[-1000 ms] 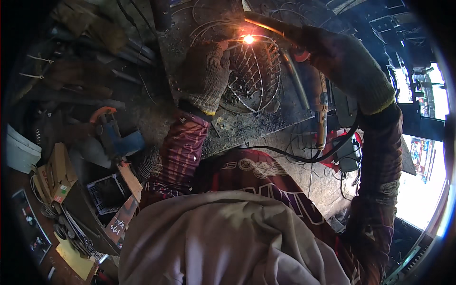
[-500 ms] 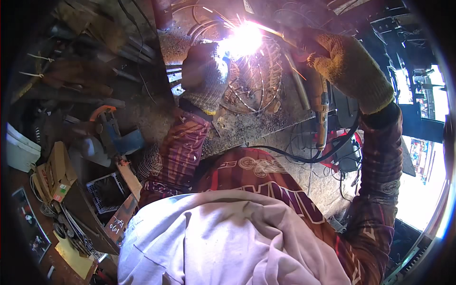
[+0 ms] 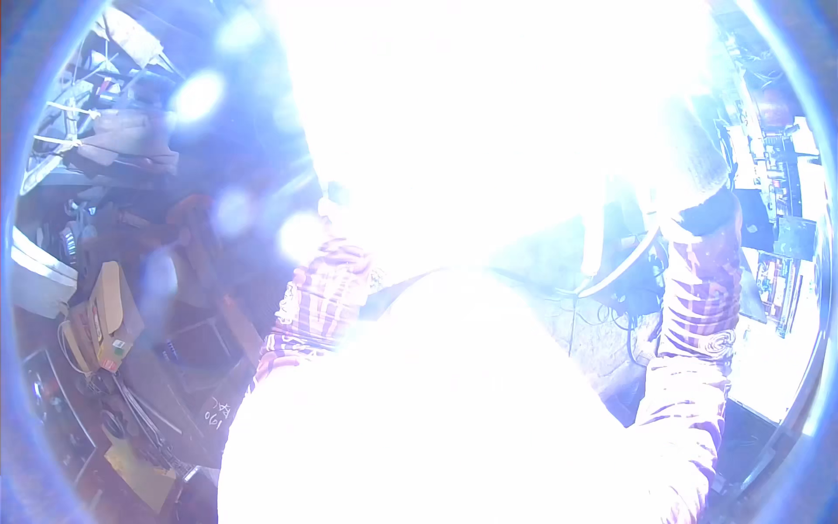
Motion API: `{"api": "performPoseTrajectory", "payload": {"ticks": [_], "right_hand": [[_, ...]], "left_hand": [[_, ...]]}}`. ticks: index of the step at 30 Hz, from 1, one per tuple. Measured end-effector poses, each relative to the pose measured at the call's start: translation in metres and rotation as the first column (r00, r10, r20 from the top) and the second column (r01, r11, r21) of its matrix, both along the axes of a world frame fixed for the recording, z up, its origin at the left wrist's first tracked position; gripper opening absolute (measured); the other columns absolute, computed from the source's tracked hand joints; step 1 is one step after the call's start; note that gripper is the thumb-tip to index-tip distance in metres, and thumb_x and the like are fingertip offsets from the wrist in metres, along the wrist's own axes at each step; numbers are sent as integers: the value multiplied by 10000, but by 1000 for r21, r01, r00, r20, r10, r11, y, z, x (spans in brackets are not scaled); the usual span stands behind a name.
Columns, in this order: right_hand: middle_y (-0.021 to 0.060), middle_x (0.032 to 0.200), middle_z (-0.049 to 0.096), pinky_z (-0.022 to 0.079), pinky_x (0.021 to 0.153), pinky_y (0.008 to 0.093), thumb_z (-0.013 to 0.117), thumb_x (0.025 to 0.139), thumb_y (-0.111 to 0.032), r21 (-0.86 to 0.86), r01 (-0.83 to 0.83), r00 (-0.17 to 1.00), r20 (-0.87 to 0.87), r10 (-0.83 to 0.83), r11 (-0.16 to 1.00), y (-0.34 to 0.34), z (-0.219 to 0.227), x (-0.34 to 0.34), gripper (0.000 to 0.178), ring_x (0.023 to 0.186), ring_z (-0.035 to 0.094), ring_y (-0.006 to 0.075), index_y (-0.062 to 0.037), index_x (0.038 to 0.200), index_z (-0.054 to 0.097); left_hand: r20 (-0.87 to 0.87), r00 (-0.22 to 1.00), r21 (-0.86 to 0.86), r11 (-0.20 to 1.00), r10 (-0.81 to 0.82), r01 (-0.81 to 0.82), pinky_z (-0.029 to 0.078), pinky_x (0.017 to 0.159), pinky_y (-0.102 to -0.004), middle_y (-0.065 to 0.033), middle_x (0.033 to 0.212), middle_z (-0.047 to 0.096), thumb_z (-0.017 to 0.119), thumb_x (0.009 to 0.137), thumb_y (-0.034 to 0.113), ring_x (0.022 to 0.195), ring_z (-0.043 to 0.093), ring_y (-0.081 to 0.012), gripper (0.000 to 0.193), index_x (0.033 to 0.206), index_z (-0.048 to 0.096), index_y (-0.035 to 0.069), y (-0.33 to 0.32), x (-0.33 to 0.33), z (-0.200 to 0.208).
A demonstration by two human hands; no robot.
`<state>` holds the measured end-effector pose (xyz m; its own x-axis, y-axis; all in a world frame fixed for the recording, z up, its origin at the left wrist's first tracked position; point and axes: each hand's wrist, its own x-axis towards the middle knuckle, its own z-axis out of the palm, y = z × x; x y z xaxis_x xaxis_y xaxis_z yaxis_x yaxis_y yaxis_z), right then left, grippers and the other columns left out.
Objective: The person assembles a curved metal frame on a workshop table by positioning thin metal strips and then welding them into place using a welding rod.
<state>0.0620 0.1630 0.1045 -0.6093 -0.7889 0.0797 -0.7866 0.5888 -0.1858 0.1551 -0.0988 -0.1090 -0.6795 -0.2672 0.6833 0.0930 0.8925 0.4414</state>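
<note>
A white welding glare [image 3: 471, 131] washes out the upper middle of the view, hiding the workpiece and most of both hands. My left sleeve [image 3: 327, 279] reaches up into the glow; the left hand's fingers do not show. On the right, only the wrist and back of my gloved right hand [image 3: 698, 170] come through, above the dark cuff. Its fingers are lost in the light; half a second ago they gripped a welding electrode holder, and the arm keeps the same pose. A pale washed-out cable [image 3: 624, 271] curves below this hand.
At the lower left stands an opened cardboard box [image 3: 109, 314], with a white container [image 3: 39, 275] beyond it. A yellowish sheet [image 3: 140, 472] lies below. Loose cables [image 3: 633, 323] hang near my right forearm. Bright daylight [image 3: 768, 349] enters at the right.
The arc's light has flared from a small bright spot into a glare covering the bench, the wire coil and my hands. My forearms stay in nearly the same place.
</note>
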Motion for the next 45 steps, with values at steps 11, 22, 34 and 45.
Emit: {"api": "performPoseTrajectory", "payload": {"ticks": [11, 22, 34, 45], "right_hand": [[55, 943, 738, 486, 572, 285, 674, 967, -206, 6, 546, 828, 147, -540, 838, 18, 65, 46, 449, 665, 635, 106, -139, 1410, 648], [-6, 941, 688, 407, 539, 223, 678, 1007, -287, -107, 732, 676, 240, -697, 673, 96, 64, 69, 555, 638, 532, 47, -139, 1527, 551], [-1, 826, 592, 357, 603, 241, 653, 998, -362, -395, 875, 421, 337, -842, 279, 214, 54, 114, 458, 627, 482, 69, -52, 1334, 671], [-15, 797, 530, 361, 633, 268, 622, 1041, -349, -644, 729, 367, 652, -664, -230, 423, -13, 165, 399, 694, 469, 99, 14, 1190, 695]], "left_hand": [[171, 985, 46, 999, 20, -28, 577, 866, -429, -196, 1074, 735, 680, 983, 409, 991, 709, -363, 396, 1093, 736, 33, 8, 2, 27], [36, 996, 39, 996, -76, 75, 571, 843, -465, -136, 985, 738, 739, 911, 254, 965, 700, -358, 205, 1065, 760, 120, -5, -6, 6], [59, 989, 139, 983, -132, 123, 577, 831, -442, -171, 973, 749, 742, 905, 161, 927, 723, -363, 181, 1055, 763, 61, 4, 0, 29], [181, 979, 70, 994, -93, 81, 577, 857, -420, -165, 1022, 752, 728, 964, 224, 974, 734, -331, 239, 1122, 756, 47, 2, 0, 29]]}}
